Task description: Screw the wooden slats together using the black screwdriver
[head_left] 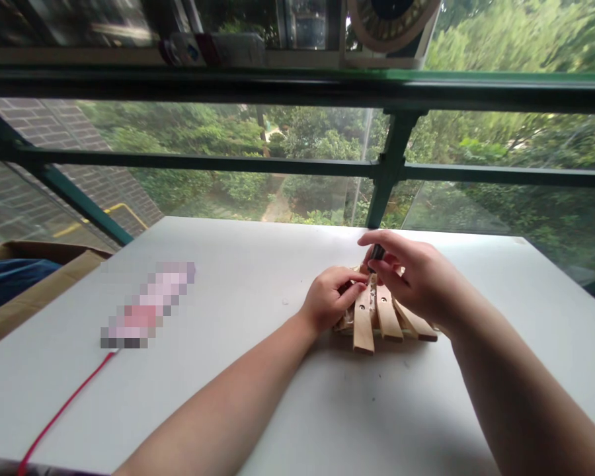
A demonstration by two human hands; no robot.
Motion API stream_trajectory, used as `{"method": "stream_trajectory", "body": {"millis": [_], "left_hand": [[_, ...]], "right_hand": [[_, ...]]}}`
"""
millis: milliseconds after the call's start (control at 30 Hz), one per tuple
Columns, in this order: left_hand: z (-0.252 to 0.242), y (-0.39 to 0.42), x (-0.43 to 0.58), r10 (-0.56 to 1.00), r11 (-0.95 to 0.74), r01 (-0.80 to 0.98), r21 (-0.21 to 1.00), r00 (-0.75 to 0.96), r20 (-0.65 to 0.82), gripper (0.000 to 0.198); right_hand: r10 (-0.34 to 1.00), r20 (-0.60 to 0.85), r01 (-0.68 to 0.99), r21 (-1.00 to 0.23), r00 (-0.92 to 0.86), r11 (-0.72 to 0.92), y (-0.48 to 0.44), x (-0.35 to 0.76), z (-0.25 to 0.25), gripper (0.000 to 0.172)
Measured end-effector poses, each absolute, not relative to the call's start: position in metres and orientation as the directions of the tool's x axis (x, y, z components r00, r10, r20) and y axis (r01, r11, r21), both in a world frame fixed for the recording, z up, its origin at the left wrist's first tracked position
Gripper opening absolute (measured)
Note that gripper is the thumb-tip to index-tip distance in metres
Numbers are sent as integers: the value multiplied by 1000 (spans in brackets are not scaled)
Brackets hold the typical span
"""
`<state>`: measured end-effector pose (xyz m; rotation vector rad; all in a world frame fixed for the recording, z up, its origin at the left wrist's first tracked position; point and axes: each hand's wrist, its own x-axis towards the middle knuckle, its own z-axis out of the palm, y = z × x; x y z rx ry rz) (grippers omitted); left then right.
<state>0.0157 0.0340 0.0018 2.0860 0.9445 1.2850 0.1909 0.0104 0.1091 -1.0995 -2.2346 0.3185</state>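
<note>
A red cord [34, 443] lies near nine o'clock on the white table [357, 430]. At one o'clock, three wooden sticks [389, 320] fan out; the left hand [331, 294] touches them with bent fingers, gripping or not I cannot tell. The right hand [419, 271], fingers closed around a dark tool [377, 252], is over their far ends. At twelve: green railing [277, 164], then trees [317, 135].

Flat wooden slats [363, 329] showing pale tan, slim cylindrical tool [377, 252] black, smooth tabletop [258, 264] plain white, thin cord [67, 403] red, brick wall [32, 119] grey, pale-lined.
</note>
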Motion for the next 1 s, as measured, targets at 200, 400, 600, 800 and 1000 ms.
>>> {"method": "stream_trajectory", "body": {"millis": [200,400,600,800,1000], "left_hand": [[2,32,17,801,-598,301,743,246,545,14],[2,33,17,785,-619,303,724,272,557,12],[3,33,17,774,-633,315,707,292,562,12],[3,33,16,783,-622,331,710,300,545,12],[3,32,15,778,-628,345,698,298,553,11]], "right_hand": [[792,409,627,-486,-453,609,9,191,109,33],[801,418,632,-496,-428,596,10,190,110,20],[811,428,661,-478,-399,578,10,190,111,15],[825,442,686,-479,-351,548,12,190,111,17],[820,466,697,-465,-331,546,12,189,110,15]]}}
